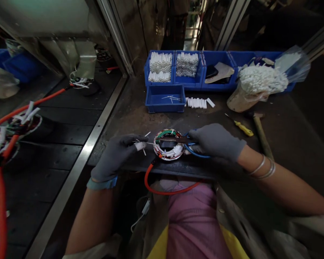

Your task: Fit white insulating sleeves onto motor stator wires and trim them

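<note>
1. Pink garment (pixel 196 219) nearest; beyond it, wire-wound ring (pixel 175 152) sits near front edge of counter (pixel 128 118).
2. Left hand (pixel 116 154): fingertips pinching thin white strips (pixel 144 152) beside ring.
3. Right hand (pixel 218 142): closed on blue-handled scissors (pixel 178 139), blades over ring.
4. Orange cable (pixel 162 192) runs from ring's near side.
5. Blue tray (pixel 164 108) farther off.

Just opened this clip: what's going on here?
A person in grey gloves is working on a wire-wound ring at a dark bench. The right hand holds blue-handled scissors, their blades reaching across the ring; whether they are parted is hard to tell. The left hand pinches several thin white strips just beside it. An orange cable loops from the ring toward the person. Behind, short white tubes lie beside a small blue tray.
</note>
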A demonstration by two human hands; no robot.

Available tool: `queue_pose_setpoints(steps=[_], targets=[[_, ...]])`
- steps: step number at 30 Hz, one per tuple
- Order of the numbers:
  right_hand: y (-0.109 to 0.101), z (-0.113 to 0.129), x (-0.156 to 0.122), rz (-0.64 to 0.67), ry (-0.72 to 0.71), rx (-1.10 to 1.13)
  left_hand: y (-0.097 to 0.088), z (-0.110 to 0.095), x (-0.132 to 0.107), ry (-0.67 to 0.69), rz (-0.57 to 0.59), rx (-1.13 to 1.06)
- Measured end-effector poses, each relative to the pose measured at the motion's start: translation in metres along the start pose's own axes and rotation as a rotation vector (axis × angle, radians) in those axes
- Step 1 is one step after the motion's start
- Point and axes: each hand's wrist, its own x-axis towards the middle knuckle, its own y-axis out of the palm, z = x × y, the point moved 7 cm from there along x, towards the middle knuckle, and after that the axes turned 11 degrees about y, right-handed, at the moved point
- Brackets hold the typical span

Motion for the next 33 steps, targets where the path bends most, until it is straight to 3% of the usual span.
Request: queue_pose_setpoints(steps=[5, 9, 11, 14, 17, 19, 21, 23, 25, 27, 28, 31, 33], targets=[[-0.002, 0.016, -0.003, 0.015, -0.04, 0.032, -0.001, 0.003, -0.005, -0.027, -0.067, -0.044], [0.011, 0.019, 0.004, 0.039, -0.078, 0.04, 0.001, -0.013, 0.015, 0.03, -0.053, -0.03], [0.02, 0.017, 0.006, 0.033, -0.084, 0.081, -0.003, -0.023, 0.045, 0.118, -0.156, -0.009], [0.03, 0.011, 0.007, 0.005, -0.059, 0.164, -0.007, -0.034, 0.113, 0.311, -0.351, 0.009], [0.038, -0.009, 0.002, -0.025, 0.012, 0.245, 0.011, -0.02, 0.179, 0.284, -0.21, 0.071], [0.046, -0.038, -0.007, -0.05, 0.112, 0.273, 0.017, -0.005, 0.192, 0.248, -0.14, 0.167], [0.054, -0.073, -0.02, -0.084, 0.229, 0.263, 0.015, 0.006, 0.169, 0.268, -0.16, 0.198], [0.058, -0.101, -0.037, -0.162, 0.349, 0.234, 0.009, 0.02, 0.121, 0.203, -0.157, 0.17], [0.058, -0.109, -0.054, -0.278, 0.403, 0.295, 0.015, 0.036, 0.058, 0.029, 0.046, 0.049], [0.058, -0.091, -0.06, -0.347, 0.328, 0.482, 0.033, 0.04, -0.011, -0.139, 0.369, -0.127], [0.059, -0.072, -0.057, -0.339, 0.241, 0.59, 0.04, 0.037, -0.041, -0.168, 0.479, -0.183], [0.061, -0.012, -0.035, -0.269, 0.021, 0.796, 0.064, 0.026, -0.104, -0.211, 0.602, -0.301], [0.06, 0.006, -0.019, -0.299, 0.071, 0.855, 0.094, 0.02, -0.124, -0.244, 0.63, -0.413]])
